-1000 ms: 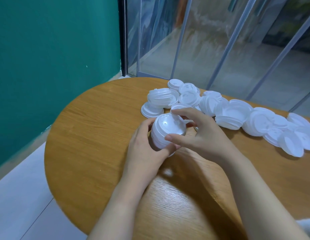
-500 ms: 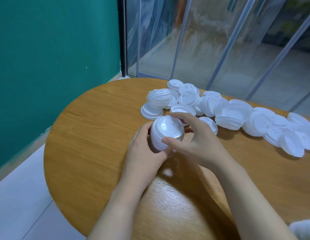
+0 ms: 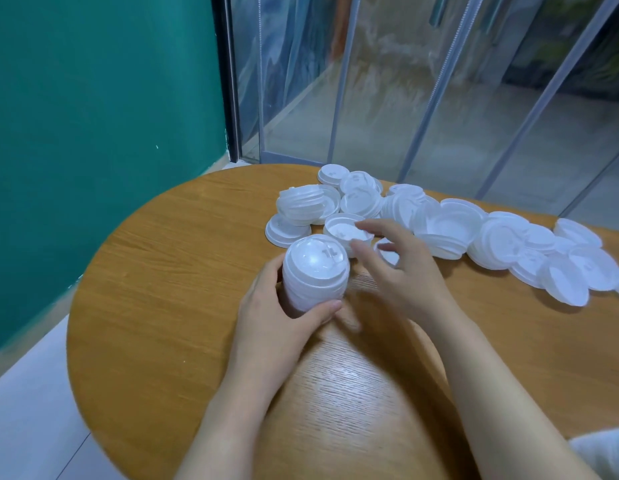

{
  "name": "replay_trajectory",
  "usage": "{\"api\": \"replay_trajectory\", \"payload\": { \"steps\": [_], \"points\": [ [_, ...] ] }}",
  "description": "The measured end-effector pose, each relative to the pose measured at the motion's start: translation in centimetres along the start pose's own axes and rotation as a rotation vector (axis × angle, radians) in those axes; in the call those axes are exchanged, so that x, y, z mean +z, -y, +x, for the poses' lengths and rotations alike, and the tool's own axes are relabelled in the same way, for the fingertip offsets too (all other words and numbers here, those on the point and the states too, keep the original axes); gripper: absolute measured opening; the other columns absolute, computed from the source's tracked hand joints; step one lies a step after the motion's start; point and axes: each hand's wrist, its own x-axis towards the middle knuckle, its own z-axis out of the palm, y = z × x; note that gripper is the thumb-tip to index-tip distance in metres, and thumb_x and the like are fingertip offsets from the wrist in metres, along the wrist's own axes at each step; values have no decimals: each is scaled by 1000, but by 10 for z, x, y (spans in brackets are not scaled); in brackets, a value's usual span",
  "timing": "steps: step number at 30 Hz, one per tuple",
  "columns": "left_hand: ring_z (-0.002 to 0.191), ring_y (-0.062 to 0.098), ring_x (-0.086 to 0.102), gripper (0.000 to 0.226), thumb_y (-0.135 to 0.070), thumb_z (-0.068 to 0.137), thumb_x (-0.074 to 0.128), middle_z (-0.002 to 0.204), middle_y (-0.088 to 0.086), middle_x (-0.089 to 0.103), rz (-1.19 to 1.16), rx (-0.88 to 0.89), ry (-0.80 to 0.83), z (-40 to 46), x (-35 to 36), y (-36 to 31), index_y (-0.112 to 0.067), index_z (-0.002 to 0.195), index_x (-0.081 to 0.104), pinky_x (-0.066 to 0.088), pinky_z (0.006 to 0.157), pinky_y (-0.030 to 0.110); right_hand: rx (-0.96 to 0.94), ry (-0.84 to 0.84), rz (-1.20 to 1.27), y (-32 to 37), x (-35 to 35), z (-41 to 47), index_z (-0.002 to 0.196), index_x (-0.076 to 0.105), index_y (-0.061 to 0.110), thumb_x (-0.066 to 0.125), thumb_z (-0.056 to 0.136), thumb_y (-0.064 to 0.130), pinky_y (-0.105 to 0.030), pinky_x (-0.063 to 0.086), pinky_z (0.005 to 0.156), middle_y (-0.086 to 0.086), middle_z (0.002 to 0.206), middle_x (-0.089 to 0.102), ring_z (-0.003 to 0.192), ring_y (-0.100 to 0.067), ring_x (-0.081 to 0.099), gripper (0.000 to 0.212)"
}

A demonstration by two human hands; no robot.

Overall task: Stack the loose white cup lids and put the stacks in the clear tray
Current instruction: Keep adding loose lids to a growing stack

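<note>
Table [image 3: 169,306] of round wood carries everything. Loose lids [image 3: 502,244] trail rightward beyond the stack [image 3: 315,275], which the left hand [image 3: 280,317] still wraps. Right hand [image 3: 401,271], curled round the stack before, has let go, fingers now spread over an upturned lid [image 3: 342,230] just behind it.

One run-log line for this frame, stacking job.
left hand: holds lid stack | right hand: reaching upturned lid | loose lids: on table | tray: not visible
</note>
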Motion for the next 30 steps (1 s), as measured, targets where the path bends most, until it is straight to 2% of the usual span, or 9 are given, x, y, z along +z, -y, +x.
{"api": "replay_trajectory", "payload": {
  "steps": [4, 7, 10, 14, 18, 20, 22, 28, 30],
  "points": [
    [118, -1, 60, 78, -47, 64, 95, 125, -24, 66, 11, 2, -18, 1, 0, 2, -39, 133, 59, 51, 102, 33, -116, -9, -327, -31, 7, 23, 124, 71, 16, 71, 96, 29, -45, 39, 113, 3, 130, 67, 130, -16, 56, 30],
    [118, -1, 60, 77, -46, 64, 95, 124, -25, 66, 2, -2, -24, 0, -3, 3, -39, 131, 59, 51, 102, 32, -142, -28, -441, -42, 17, 28, 115, 75, 18, 71, 96, 30, -33, 29, 109, 5, 124, 70, 132, -19, 55, 23],
    [117, -2, 60, 76, -45, 63, 94, 123, -25, 66, -5, -5, -24, -1, -4, 5, -39, 130, 60, 50, 101, 29, -224, -113, -441, -49, 24, 27, 95, 76, 20, 72, 91, 23, -35, 30, 102, 9, 107, 74, 122, -20, 63, 7],
    [117, -1, 61, 76, -43, 64, 96, 123, -25, 66, -2, -16, -22, 0, -4, 5, -40, 130, 59, 50, 100, 29, -201, -155, -330, -50, 21, 27, 94, 76, 16, 77, 90, 17, -22, 28, 99, 7, 101, 74, 110, -14, 64, 4],
    [115, -1, 61, 75, -41, 64, 96, 123, -25, 67, -5, -17, -18, 0, -4, 3, -40, 130, 59, 50, 98, 26, -189, -196, -182, -39, 16, 21, 90, 75, 14, 75, 90, 19, -33, 48, 88, 9, 91, 73, 90, -9, 66, 4],
    [115, -3, 61, 74, -40, 64, 96, 122, -25, 66, -6, -15, -10, -1, -4, 3, -42, 129, 59, 47, 94, 17, -110, -185, -27, -30, 10, 15, 88, 72, 21, 74, 93, 18, -23, 47, 79, 15, 85, 70, 80, -1, 63, 7],
    [114, -6, 60, 73, -40, 65, 96, 122, -26, 67, -7, -15, 1, -1, -5, 4, -43, 128, 59, 42, 88, 5, -44, -199, 95, -22, 4, 11, 89, 71, 24, 73, 95, 20, -14, 45, 81, 14, 85, 71, 85, 0, 64, 8],
    [112, -11, 58, 73, -38, 66, 95, 122, -26, 66, -4, -10, 7, -1, -5, 3, -40, 129, 59, 39, 83, -1, 69, -266, 279, -30, 2, -1, 113, 71, 24, 67, 98, 29, -47, 58, 88, 4, 101, 76, 97, -16, 72, 16],
    [110, -14, 57, 73, -38, 66, 94, 123, -26, 66, -5, -11, 9, -1, -4, 4, -40, 130, 59, 38, 82, -2, 104, -333, 238, -37, 6, -2, 120, 66, 30, 65, 99, 27, -40, 58, 85, 5, 100, 74, 90, -11, 69, 22]
  ]
}}
